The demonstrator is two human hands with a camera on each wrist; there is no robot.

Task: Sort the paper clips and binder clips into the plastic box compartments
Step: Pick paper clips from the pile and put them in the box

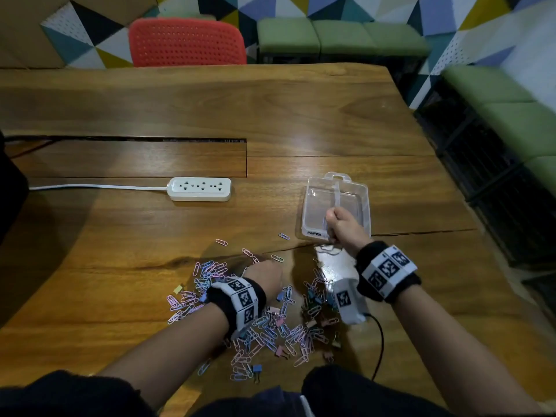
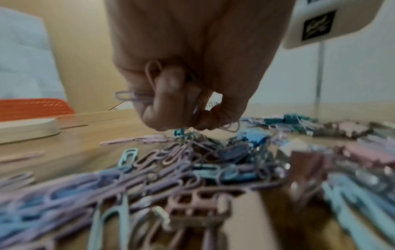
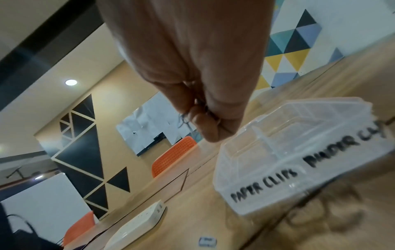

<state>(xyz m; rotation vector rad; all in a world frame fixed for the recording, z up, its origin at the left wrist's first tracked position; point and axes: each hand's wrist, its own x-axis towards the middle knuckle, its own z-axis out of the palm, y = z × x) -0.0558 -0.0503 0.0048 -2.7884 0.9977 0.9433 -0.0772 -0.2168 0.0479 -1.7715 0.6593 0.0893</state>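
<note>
On the near table edge, a mixed heap, two loaded hands

Nearest, the pile of paper clips [image 1: 264,326] and binder clips [image 1: 281,350] sprawls on the table [image 1: 301,115]; the left hand [image 2: 181,94] is curled tight round several paper clips just above it, and loose ends poking out could snag and drop. Farther off, the right hand [image 1: 346,227] pinches thin wire over the empty plastic box [image 1: 307,212], near its divider: a release there could land in the wrong labelled compartment
</note>
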